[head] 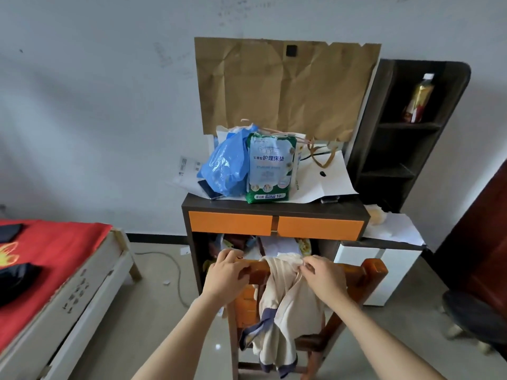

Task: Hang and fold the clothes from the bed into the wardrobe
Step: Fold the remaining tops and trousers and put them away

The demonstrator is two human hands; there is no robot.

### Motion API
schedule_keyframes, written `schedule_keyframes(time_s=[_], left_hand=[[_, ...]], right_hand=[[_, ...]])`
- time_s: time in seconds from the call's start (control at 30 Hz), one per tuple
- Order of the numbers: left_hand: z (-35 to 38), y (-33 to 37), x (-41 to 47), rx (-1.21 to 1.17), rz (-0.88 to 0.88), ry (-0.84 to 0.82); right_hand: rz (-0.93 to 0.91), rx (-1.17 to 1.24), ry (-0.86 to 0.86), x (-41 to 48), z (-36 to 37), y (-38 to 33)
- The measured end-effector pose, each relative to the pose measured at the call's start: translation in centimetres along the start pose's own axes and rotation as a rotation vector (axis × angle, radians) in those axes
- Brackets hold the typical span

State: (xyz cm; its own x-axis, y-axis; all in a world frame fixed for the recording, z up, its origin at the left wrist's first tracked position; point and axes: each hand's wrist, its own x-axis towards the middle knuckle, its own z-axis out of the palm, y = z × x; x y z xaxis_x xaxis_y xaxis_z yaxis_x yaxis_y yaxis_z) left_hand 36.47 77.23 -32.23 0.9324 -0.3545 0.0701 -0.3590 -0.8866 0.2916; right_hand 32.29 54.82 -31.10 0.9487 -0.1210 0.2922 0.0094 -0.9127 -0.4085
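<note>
Evidently the cream garment point(288, 305) hangs draped over the top rail of the wooden chair point(369, 270), not on the bed point(93, 272) — a halfway perch, I judge, rather than its final place. The left hand point(226, 274) curls its grip over the bare rail, probably to steady the chair. The right hand point(319, 272) pinches the cloth at the rail's crest, likely to lift it clear. Dark clothes point(16, 274) wait on the bed's red cover, well apart — left of the bench point(233, 223).

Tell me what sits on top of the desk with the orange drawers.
A blue plastic bag, a green-and-white pack and white paper. What looks like a phone pokes out from under the bag; the rest beneath it is hidden.
</note>
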Motion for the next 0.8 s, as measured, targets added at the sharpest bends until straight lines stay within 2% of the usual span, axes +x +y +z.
schedule_keyframes(time_s=[0.1,0.17,0.37,0.47,0.63,0.7,0.8], left_hand=[[-0.7,0.4,-0.1,0.015,-0.018,-0.069],[-0.9,0.5,-0.1,0.013,-0.034,-0.085],[-1.6,1.1,-0.2,-0.107,-0.099,-0.09],[-2.0,1.1,-0.7,-0.397,-0.142,-0.059],[-3.2,1.1,-4.7,-0.901,-0.054,0.029],[-4.8,0.7,-6.1,-1.053,-0.034,0.084],[-8.6,-1.1,-9.4,-1.188,-0.055,0.251]], right_hand=[[0.19,0.463,-0.057,1.0,-2.8,-0.2],[0.222,0.605,-0.035,1.6,-4.6,-0.7],[0.097,0.686,-0.001,3.0,-9.6,-3.7],[0.044,0.729,0.001,3.4,-11.4,-5.9],[-0.013,0.965,0.009,5.3,-13.9,-12.0],[-0.081,1.02,-0.002,6.1,-14.4,-15.4],[-0.239,1.04,-0.051,6.7,-13.8,-22.4]])
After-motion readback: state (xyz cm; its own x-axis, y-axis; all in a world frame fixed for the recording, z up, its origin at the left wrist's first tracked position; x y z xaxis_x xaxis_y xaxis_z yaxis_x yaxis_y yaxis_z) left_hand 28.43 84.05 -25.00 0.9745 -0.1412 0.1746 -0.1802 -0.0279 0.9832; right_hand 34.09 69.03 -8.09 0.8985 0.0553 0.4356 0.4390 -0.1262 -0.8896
